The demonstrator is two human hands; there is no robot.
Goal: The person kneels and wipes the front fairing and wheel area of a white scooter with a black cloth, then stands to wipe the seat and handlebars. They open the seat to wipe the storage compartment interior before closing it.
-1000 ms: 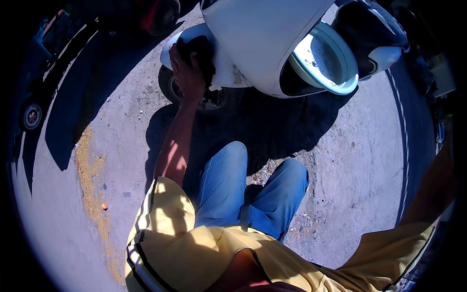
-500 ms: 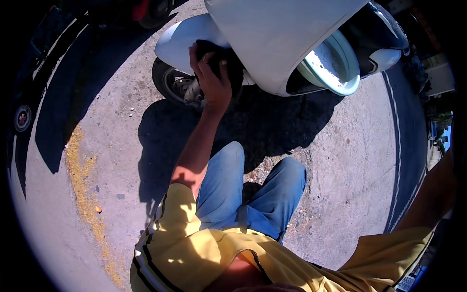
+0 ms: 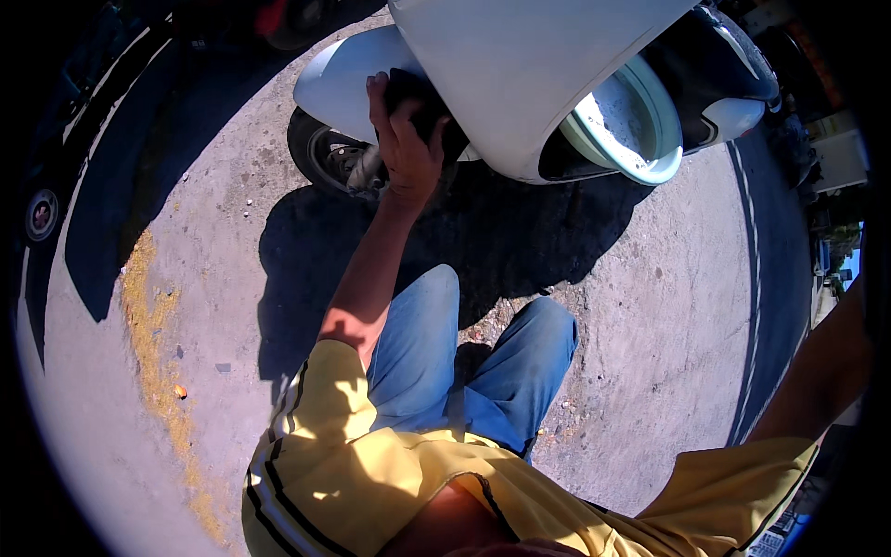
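1. Sunlit concrete ground (image 3: 650, 306) lay under everything, rough and speckled with small stones, with a worn yellow painted stripe (image 3: 153, 343) running along its left side and a white line (image 3: 761, 306) curving down the right.
2. A white scooter (image 3: 520, 74) stood at the top of the view, its broad front panel tilted toward the person and a pale green ring-shaped part (image 3: 631, 125) showing on its right.
3. Its white front fender (image 3: 339, 79) curved over the black front wheel (image 3: 320, 158), which rested on the ground in the scooter's own dark shadow.
4. The left hand (image 3: 404, 148) reached up from a bare forearm to a dark part (image 3: 422, 97) tucked between the fender and the front panel.
5. Its fingers (image 3: 380, 97) were curled closed around that dark part, with the thumb side against the fender's edge; what the part was could not be made out.
6. The right arm (image 3: 821, 371) stretched off toward the right rim, and its hand lay out of the view, so the state of those fingers could not be told.
7. Below, the person's knees in blue jeans (image 3: 464, 362) were bent just beside the wheel's shadow, under a yellow shirt (image 3: 371, 483) with dark stripes on the sleeve.
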